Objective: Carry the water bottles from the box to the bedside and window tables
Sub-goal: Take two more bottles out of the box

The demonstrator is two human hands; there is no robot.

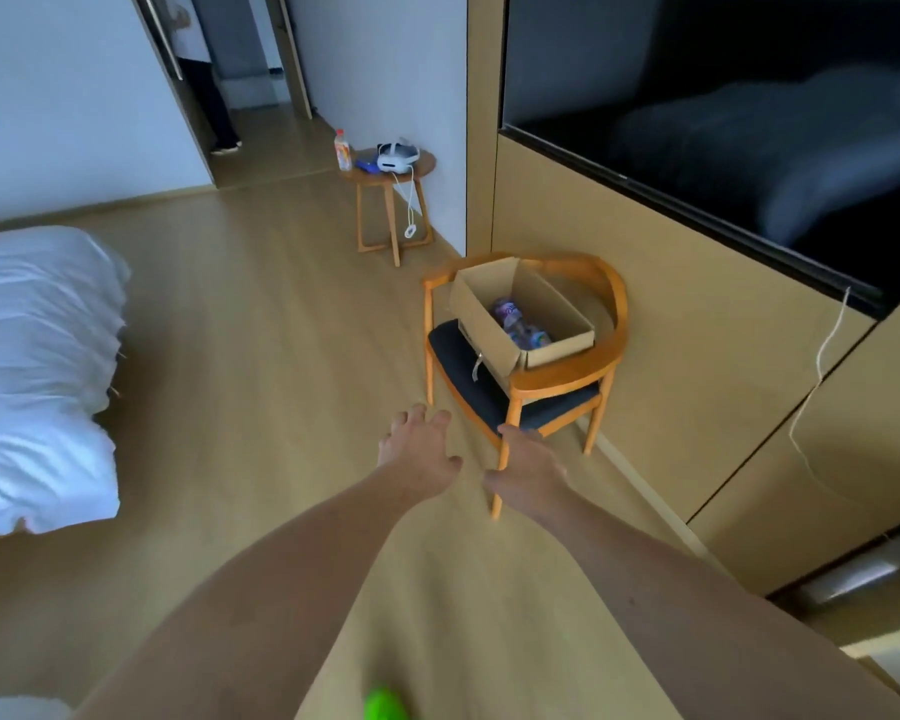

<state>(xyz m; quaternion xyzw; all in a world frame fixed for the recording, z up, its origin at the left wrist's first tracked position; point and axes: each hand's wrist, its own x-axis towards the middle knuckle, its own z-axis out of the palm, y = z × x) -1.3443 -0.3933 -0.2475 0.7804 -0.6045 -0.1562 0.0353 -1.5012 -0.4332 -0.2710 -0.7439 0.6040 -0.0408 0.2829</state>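
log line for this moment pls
phase: reaching toward box | left hand: open, holds nothing | right hand: open, holds nothing | bottles: in box on chair

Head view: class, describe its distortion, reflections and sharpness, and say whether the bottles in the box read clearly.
Head view: wide-angle bending bows the wall edges and stretches both forearms; the dark screen mirrors the bedding; light is soft and even; the bottles in the box are a small smear; left hand and right hand look slightly soft.
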